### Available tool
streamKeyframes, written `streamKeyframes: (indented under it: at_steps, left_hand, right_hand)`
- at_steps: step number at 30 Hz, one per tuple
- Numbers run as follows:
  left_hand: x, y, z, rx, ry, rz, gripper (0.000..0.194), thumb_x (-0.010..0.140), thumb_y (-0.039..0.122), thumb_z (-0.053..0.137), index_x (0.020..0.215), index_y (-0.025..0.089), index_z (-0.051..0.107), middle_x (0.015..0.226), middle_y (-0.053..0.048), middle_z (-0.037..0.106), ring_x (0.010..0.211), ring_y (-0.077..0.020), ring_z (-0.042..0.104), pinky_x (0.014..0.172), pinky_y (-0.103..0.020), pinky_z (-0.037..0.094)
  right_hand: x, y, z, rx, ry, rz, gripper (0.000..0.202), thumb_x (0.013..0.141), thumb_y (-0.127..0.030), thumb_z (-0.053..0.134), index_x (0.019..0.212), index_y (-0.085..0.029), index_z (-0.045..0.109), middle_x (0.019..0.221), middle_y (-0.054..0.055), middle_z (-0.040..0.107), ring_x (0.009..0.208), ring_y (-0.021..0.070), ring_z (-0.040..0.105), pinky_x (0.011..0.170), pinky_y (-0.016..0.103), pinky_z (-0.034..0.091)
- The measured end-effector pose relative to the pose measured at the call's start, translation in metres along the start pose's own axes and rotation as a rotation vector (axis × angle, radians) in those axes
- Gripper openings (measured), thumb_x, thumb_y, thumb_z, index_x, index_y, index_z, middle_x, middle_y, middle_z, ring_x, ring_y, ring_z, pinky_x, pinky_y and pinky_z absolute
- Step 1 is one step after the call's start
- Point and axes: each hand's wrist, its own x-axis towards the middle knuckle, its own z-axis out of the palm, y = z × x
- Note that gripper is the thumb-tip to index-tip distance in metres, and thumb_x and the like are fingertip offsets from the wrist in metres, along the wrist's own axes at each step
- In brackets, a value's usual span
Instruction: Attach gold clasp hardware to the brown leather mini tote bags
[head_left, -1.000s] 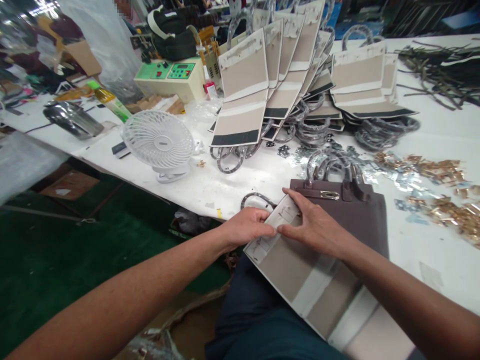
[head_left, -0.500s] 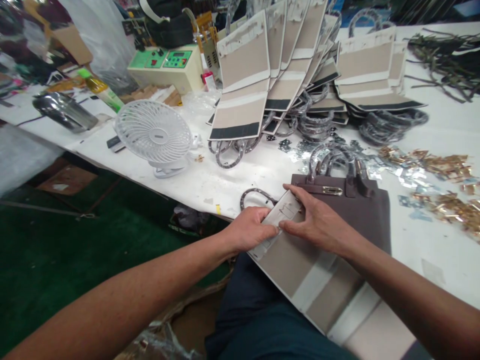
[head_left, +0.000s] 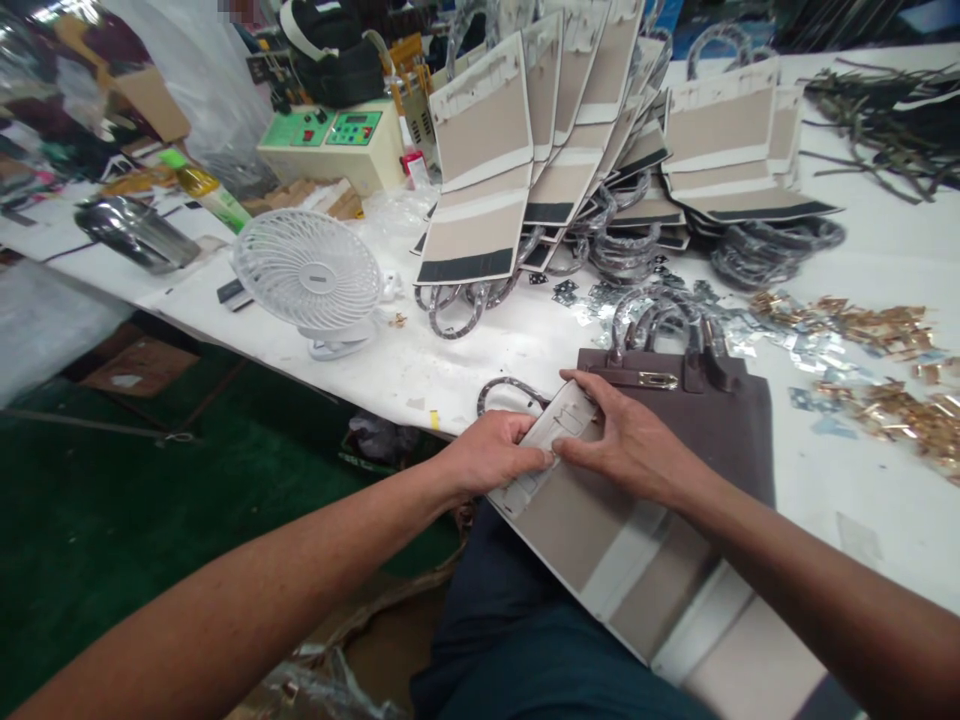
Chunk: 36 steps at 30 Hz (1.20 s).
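Note:
A long beige and white bag panel (head_left: pixel 600 540) lies across my lap and the table's near edge. My left hand (head_left: pixel 491 450) pinches its white top end from the left. My right hand (head_left: pixel 630 440) presses on the same end from the right, fingers flat on it. Under the panel's upper end lies a dark grey handbag (head_left: pixel 739 420) with a gold clasp (head_left: pixel 658 380) and wrapped handles (head_left: pixel 660 320). A loose handle loop (head_left: pixel 502 390) sticks out beside my left hand.
A white desk fan (head_left: pixel 307 275) stands left on the white table (head_left: pixel 847 480). Stacks of beige panels (head_left: pixel 487 180) and wrapped handles (head_left: pixel 772 255) fill the back. Gold hardware (head_left: pixel 885 400) is scattered right. A green-topped control box (head_left: pixel 337 140) and a metal scoop (head_left: pixel 135 230) sit far left.
Both hands stay on the panel's top end; the left fingers have closed further over its edge. The view has shifted slightly.

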Motion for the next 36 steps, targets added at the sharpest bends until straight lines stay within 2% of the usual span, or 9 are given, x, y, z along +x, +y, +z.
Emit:
streamKeyframes:
  at_steps: [6,14,17,22,25,29,31,34,36]
  left_hand:
    - [-0.001,0.000,0.001,-0.035,0.011,-0.027,0.032,0.069,0.034,0.075,0.094,0.014,0.071,0.082,-0.003,0.072,0.071,-0.0194,0.067,0.060,-0.024,0.048]
    - [-0.003,0.001,0.002,-0.018,0.059,0.000,0.033,0.070,0.037,0.075,0.093,0.014,0.071,0.082,-0.003,0.071,0.071,-0.0193,0.066,0.062,-0.025,0.049]
    - [-0.014,0.018,0.005,0.089,0.000,0.059,0.033,0.076,0.036,0.070,0.101,0.014,0.070,0.088,-0.003,0.072,0.079,-0.0215,0.068,0.067,-0.026,0.050]
    - [-0.046,0.064,0.020,0.507,-0.045,0.249,0.033,0.076,0.016,0.062,0.108,0.019,0.069,0.099,0.000,0.072,0.092,-0.0204,0.066,0.078,-0.025,0.049]
    - [-0.062,0.085,0.033,0.572,-0.059,0.278,0.029,0.079,0.014,0.058,0.107,0.019,0.067,0.098,0.000,0.072,0.089,-0.0195,0.066,0.075,-0.025,0.048]
    - [-0.072,0.094,0.050,0.638,-0.018,0.323,0.018,0.083,0.018,0.059,0.099,0.018,0.067,0.096,-0.001,0.073,0.088,-0.0197,0.066,0.073,-0.025,0.048]
    - [-0.075,0.091,0.058,0.608,0.010,0.306,0.015,0.082,0.020,0.061,0.096,0.017,0.067,0.094,-0.002,0.073,0.086,-0.0206,0.067,0.071,-0.025,0.048]
    - [-0.079,0.084,0.070,0.402,-0.014,0.246,0.022,0.081,0.021,0.065,0.101,0.015,0.067,0.093,-0.003,0.073,0.085,-0.0215,0.068,0.071,-0.026,0.051]
    - [-0.082,0.081,0.079,0.271,-0.034,0.222,0.027,0.080,0.021,0.066,0.106,0.015,0.067,0.092,-0.004,0.072,0.084,-0.0214,0.069,0.071,-0.027,0.052]
  right_hand:
    - [-0.001,-0.005,0.000,-0.024,0.010,-0.022,0.082,0.074,-0.040,0.068,0.150,-0.021,0.045,0.147,0.011,0.059,0.127,0.0337,0.060,0.112,0.053,0.044]
    - [-0.001,-0.001,0.007,-0.029,0.090,-0.076,0.077,0.076,-0.037,0.068,0.149,-0.024,0.047,0.148,0.010,0.059,0.133,0.0332,0.057,0.114,0.055,0.042]
    - [-0.007,0.000,-0.007,0.066,0.072,-0.096,0.079,0.076,-0.036,0.071,0.150,-0.024,0.046,0.149,0.011,0.058,0.133,0.0309,0.058,0.115,0.050,0.044]
    - [-0.032,-0.014,-0.048,0.112,0.130,-0.135,0.085,0.075,-0.037,0.078,0.152,-0.026,0.045,0.150,0.009,0.058,0.131,0.0297,0.059,0.114,0.047,0.046]
    - [-0.049,-0.021,-0.066,0.130,0.202,-0.173,0.081,0.077,-0.037,0.078,0.151,-0.027,0.047,0.150,0.007,0.058,0.133,0.0296,0.058,0.116,0.048,0.045]
    - [-0.073,-0.024,-0.076,0.120,0.305,-0.223,0.069,0.083,-0.039,0.074,0.147,-0.031,0.051,0.146,0.006,0.061,0.129,0.0289,0.060,0.111,0.048,0.049]
    - [-0.089,-0.025,-0.074,0.004,0.438,-0.283,0.065,0.085,-0.039,0.073,0.146,-0.030,0.052,0.140,0.008,0.063,0.126,0.0306,0.061,0.108,0.051,0.050]
    - [-0.117,-0.027,-0.063,-0.207,0.693,-0.354,0.062,0.087,-0.038,0.071,0.146,-0.030,0.051,0.142,0.011,0.060,0.129,0.0351,0.055,0.109,0.059,0.045]
    - [-0.134,-0.028,-0.050,-0.227,0.749,-0.355,0.062,0.087,-0.036,0.071,0.146,-0.032,0.050,0.145,0.011,0.057,0.132,0.0357,0.053,0.111,0.062,0.042]
